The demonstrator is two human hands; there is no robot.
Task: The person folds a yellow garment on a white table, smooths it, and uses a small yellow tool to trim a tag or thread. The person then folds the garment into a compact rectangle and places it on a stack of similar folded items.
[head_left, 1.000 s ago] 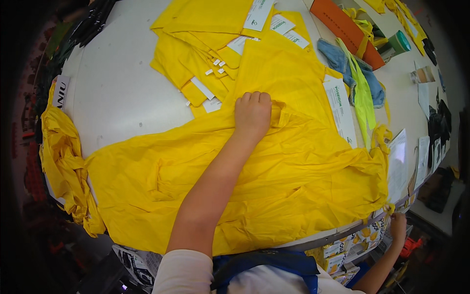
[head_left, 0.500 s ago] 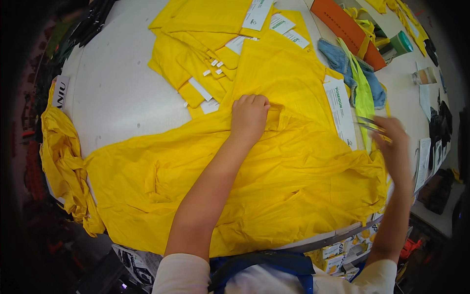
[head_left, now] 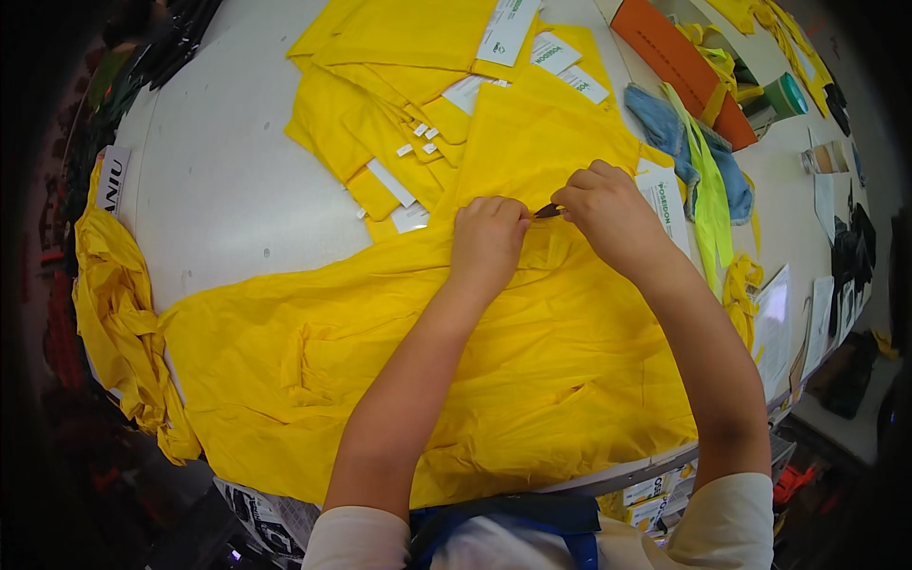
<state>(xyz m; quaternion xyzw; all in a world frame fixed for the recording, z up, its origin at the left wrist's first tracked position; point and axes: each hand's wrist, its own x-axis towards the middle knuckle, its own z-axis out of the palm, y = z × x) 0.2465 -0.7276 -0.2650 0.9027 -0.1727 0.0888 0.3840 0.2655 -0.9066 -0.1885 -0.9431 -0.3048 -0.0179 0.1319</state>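
A large yellow garment (head_left: 408, 328) lies spread and wrinkled across the table in front of me. My left hand (head_left: 486, 249) is closed at its far edge, pinching the fabric. Just to the right, my right hand (head_left: 616, 217) is closed around small thread snips (head_left: 548, 211). Their dark pointed tip reaches to the fabric beside my left fingertips; the rest is hidden in the hand. Beyond both hands lie folded yellow garments (head_left: 399, 85) in overlapping layers, with white paper tags (head_left: 508, 33). Another white tag (head_left: 665, 199) sits right of my right hand.
A bunched yellow garment (head_left: 128, 323) hangs at the table's left edge. At right lie blue denim (head_left: 660, 119), a neon yellow strip (head_left: 703, 199) and an orange box (head_left: 679, 66). A green-ended cylinder (head_left: 784, 95) and a cup (head_left: 825, 159) stand farther right.
My right hand has come left from beside the neon strip, bringing the snips to the fabric at my left hand. The garment's right end has shifted, uncovering papers. My left hand keeps its hold.
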